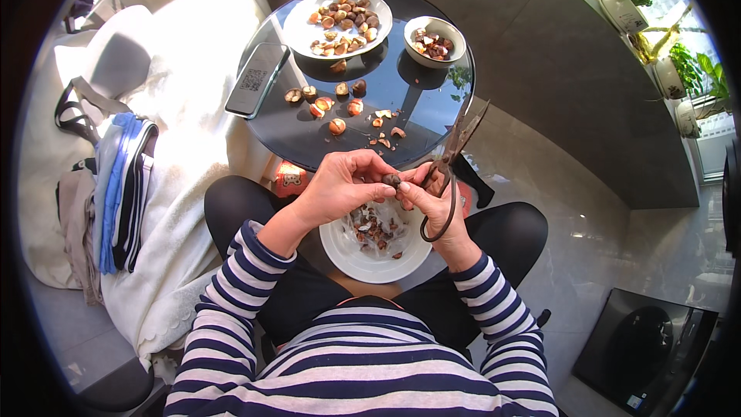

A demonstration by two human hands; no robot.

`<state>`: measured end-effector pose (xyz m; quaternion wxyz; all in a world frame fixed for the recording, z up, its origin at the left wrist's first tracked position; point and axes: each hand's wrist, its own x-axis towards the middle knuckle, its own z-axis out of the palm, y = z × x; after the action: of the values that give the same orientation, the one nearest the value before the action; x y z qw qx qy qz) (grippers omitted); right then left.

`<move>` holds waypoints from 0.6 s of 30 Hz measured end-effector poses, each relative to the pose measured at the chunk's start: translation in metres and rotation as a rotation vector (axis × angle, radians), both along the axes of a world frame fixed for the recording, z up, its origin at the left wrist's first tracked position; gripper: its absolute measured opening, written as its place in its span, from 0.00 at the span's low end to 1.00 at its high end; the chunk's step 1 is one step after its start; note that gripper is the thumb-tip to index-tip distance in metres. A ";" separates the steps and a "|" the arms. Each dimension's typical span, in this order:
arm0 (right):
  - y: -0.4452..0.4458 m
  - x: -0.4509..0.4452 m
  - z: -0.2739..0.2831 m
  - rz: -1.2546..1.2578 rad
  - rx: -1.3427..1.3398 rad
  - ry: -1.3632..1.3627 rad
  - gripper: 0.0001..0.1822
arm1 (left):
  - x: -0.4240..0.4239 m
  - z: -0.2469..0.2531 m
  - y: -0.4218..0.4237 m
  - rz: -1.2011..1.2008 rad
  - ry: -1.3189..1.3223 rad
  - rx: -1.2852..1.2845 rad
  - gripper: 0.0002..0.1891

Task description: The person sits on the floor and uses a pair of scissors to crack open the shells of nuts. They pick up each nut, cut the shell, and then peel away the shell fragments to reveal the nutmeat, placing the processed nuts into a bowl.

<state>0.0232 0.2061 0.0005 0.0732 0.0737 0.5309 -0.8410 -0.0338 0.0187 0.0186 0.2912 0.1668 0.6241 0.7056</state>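
Observation:
My left hand (338, 188) pinches a dark brown chestnut (391, 180) between thumb and fingers. The thumb and fingertips of my right hand (434, 205) meet at the nut's other side. A pair of rusty metal scissors (443, 169) hangs in my right hand, with the blades pointing up and away, slightly parted. Below both hands is a white basin (336, 258) holding a clear plastic bag (379, 237) with brown shell bits. Beyond them, on a round dark glass table (272, 133), lie several chestnuts, some partly peeled, such as one (337, 126), and loose shell pieces (398, 132).
A white plate (295, 29) holds whole chestnuts and pale pieces; a small white bowl (412, 49) beside it holds more brown pieces. A smartphone (255, 84) lies at the table's left edge. Folded clothes (124, 185) rest on a white-covered sofa (191, 139). Potted plants (625, 8) line the windowsill.

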 end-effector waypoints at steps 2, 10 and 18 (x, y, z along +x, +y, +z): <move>0.001 -0.002 0.000 0.010 0.016 -0.020 0.13 | 0.004 0.005 0.005 0.025 0.100 -0.047 0.10; 0.001 -0.001 -0.001 -0.025 0.013 0.019 0.12 | 0.002 0.003 0.005 -0.006 0.004 -0.001 0.11; 0.006 -0.004 0.010 0.010 -0.088 0.038 0.08 | -0.002 0.004 0.002 0.004 -0.221 0.157 0.13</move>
<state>0.0190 0.2123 0.0109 0.0706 0.0515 0.4951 -0.8644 -0.0357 0.0209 0.0226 0.3428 0.1092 0.5314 0.7669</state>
